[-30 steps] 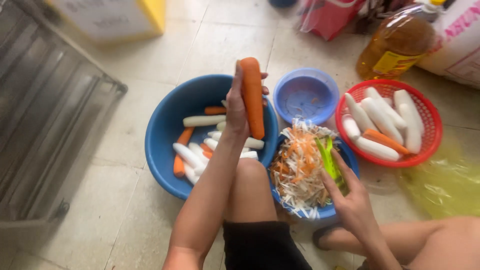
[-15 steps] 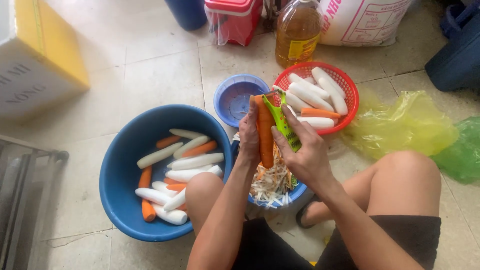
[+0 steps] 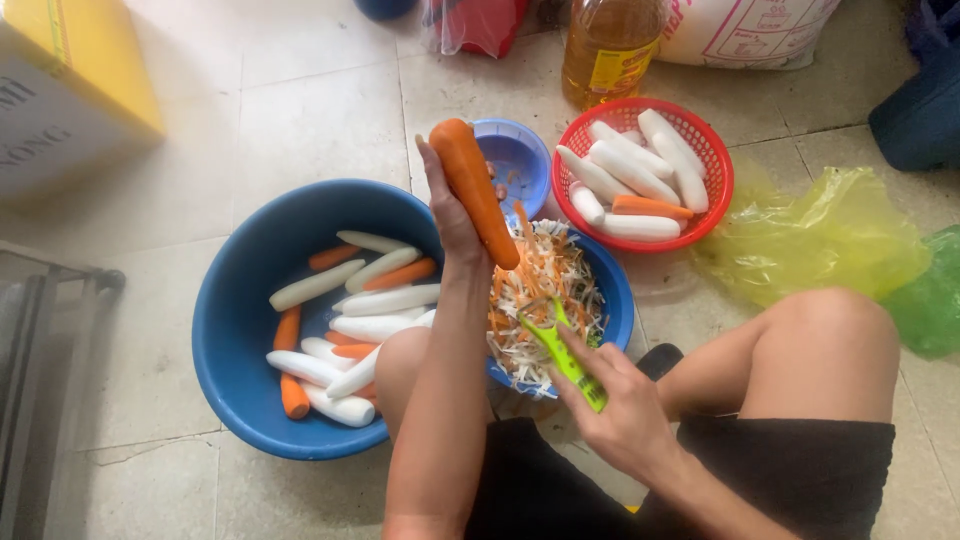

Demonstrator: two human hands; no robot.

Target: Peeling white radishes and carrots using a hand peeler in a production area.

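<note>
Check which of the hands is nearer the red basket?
Left. The left hand holds the carrot up just left of the red basket, beside the small blue bowl. The right hand grips the green peeler lower down, farther off.

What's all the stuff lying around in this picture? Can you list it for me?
large basin: one, blue, floor left, holding white radishes and carrots
basket: one, red, upper right, holding peeled roots
small bowl: one, blue, behind the carrot
shreds bowl: one, blue, centre, full of orange and white shreds
oil bottle: one, amber, top
plastic bags: yellow and green, right
carrot: one, orange, in left hand
peeler: one, green, in right hand
</note>
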